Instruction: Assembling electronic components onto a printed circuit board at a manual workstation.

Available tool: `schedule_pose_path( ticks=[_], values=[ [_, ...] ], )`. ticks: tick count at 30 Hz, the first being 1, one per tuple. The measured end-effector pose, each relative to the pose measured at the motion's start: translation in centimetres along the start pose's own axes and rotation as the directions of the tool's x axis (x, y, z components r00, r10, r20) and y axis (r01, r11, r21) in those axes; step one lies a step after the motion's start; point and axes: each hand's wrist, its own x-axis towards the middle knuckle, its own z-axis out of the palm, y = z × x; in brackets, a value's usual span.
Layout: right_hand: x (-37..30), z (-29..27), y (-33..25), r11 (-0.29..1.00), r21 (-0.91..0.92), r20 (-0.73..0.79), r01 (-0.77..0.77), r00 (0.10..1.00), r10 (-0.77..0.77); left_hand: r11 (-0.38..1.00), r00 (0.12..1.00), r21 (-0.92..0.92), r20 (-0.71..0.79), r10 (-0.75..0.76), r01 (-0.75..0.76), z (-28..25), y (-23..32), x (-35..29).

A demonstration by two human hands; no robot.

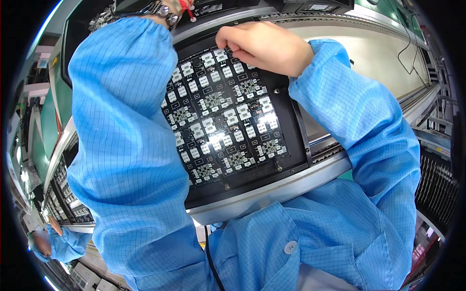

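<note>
Over the far edge of a black circuit board panel [221, 104], my right hand [267, 46] is bent with its fingers curled together in a pinch. Whatever lies between the fingertips is hidden, though something small and dark shows beside them. White connectors and small parts cover the panel, which sits in a black carrier tray [291, 114]. My left arm reaches forward past the panel's left side. Most of my left hand [174, 5] is cut off by the upper rim, so its fingers do not show. Near it lies a heap of small metallic parts [101, 20].
A metal rail [272, 191] runs along the near side of the tray. Conveyor chain [330, 153] shows on the right. Further boards [60, 203] lie at the far left, where another person [68, 245] in blue sits. A black cable [208, 257] hangs in front of me.
</note>
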Motion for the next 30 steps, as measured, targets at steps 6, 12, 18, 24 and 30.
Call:
schedule_pose_path(
  ticks=[6, 12, 18, 24, 30],
  values=[
    [1.4, -6.8, 0.3, 0.953, 0.302, -0.319, -0.029, 0.939, 0.130, 0.741, 0.982, -0.669, -0.169, -0.083, -0.052, -7.5, -0.2, -4.0],
    [-0.5, -11.4, 8.4, 0.923, 0.279, -0.529, -0.265, 0.760, 0.378, 0.258, 0.988, -0.963, 0.103, 0.113, 0.071, -5.8, 1.8, -8.0],
    [1.6, -9.5, 10.3, 0.921, -0.020, 0.153, -0.389, 0.909, 0.387, 0.093, 0.984, -0.988, 0.137, 0.113, 0.127, -2.6, 2.6, -10.6],
    [-0.2, -11.7, 8.1, 0.891, -0.150, -0.044, -0.429, 0.903, 0.427, 0.038, 0.975, -0.979, 0.202, 0.095, 0.199, -2.9, 4.1, -9.3],
    [0.0, -10.7, 9.4, 0.910, -0.072, -0.262, -0.409, 0.888, 0.378, 0.194, 0.967, -0.948, 0.256, -0.005, 0.252, -2.3, 3.6, -10.5]
  ],
)
